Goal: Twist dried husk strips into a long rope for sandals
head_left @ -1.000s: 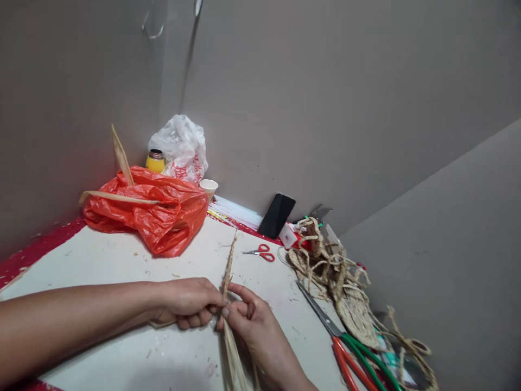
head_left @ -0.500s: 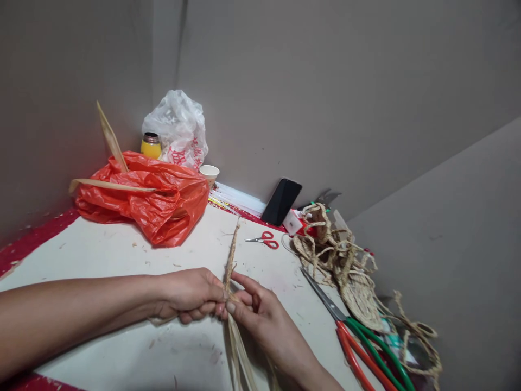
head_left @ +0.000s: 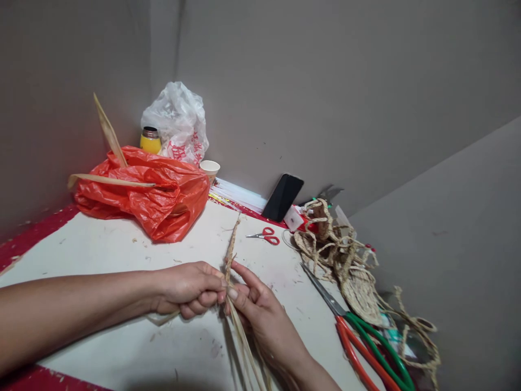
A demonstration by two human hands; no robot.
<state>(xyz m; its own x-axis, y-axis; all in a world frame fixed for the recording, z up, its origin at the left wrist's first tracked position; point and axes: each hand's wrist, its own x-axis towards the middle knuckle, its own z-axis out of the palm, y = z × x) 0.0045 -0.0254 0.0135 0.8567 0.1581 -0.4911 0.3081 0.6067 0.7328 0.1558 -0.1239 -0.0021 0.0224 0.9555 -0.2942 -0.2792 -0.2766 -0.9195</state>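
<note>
A braid of dry straw-like strips points away from me over the white table sheet, its thin tip at the far end. At its near end my left hand is closed, and a strip shows below that wrist. My right hand pinches the braid from the other side between thumb and fingers, the index finger lying along it. Loose pale strips hang from the pinch toward me. How the strips cross between the fingertips is hidden.
Small red-handled scissors lie beyond my right hand. Large shears and a heap of woven straw pieces are at right. A red plastic bag, paper cup, yellow jar and phone stand near the walls.
Both hands stay at the braid's near end and have shifted slightly up in view. A strip now shows below my left wrist. The loose strips have swung a little to the right.
</note>
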